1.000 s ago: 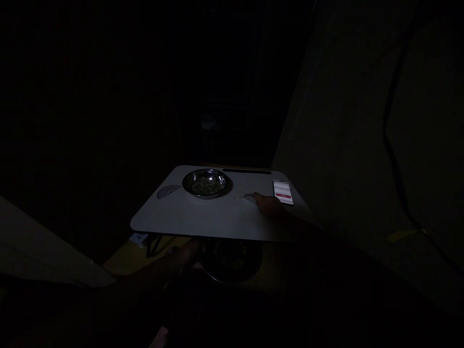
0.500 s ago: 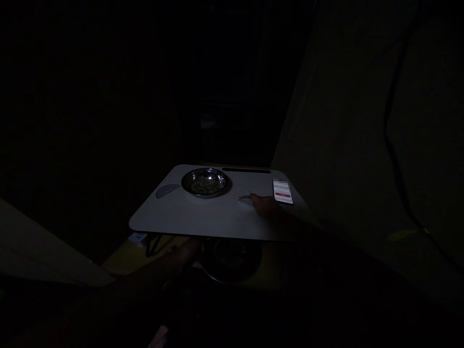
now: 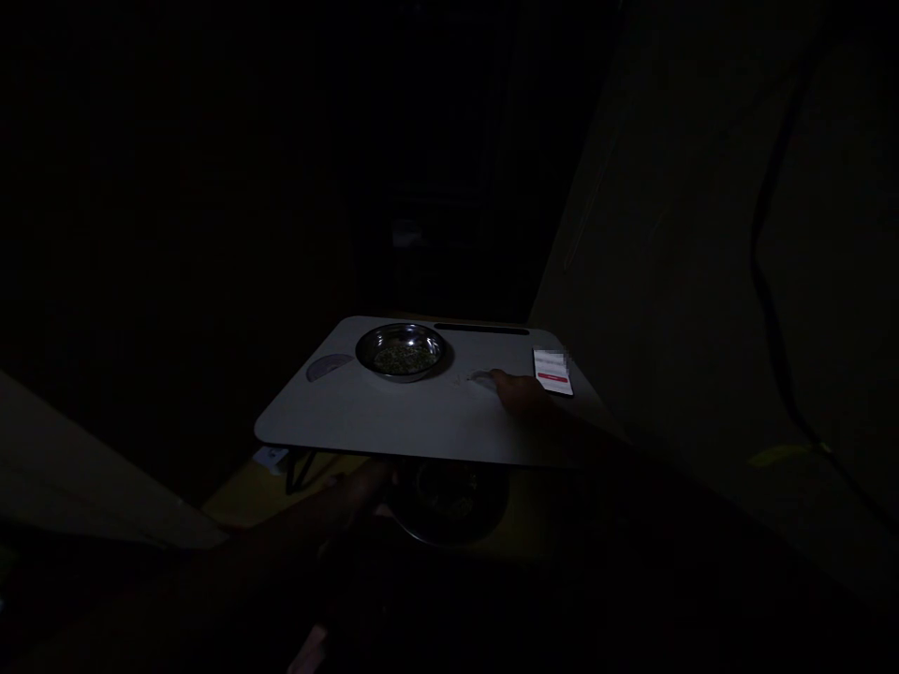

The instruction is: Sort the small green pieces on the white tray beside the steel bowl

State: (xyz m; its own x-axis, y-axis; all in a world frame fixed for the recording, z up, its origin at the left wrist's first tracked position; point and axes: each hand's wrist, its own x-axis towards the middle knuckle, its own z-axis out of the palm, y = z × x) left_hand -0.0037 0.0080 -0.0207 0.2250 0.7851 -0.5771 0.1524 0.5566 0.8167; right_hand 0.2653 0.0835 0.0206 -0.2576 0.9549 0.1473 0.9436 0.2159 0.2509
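The scene is very dark. A small white lap table (image 3: 393,421) stands before me. On its far side sits a steel bowl (image 3: 401,351) with greenish bits inside. My right hand (image 3: 518,394) rests on the tabletop to the right, its fingertips closed on a small pale thing (image 3: 481,378) that I cannot make out. My left hand (image 3: 355,496) reaches under the table's front edge, beside a second dark bowl (image 3: 449,501) on the floor; its fingers are lost in shadow.
A lit phone (image 3: 552,372) lies on the table's right side, just past my right hand. A grey half-round mark (image 3: 329,366) sits left of the steel bowl. A slot (image 3: 480,329) runs along the far edge. A wall rises at the right.
Almost nothing has moved. My right hand has shifted slightly on the tabletop, and the view has drifted a little.
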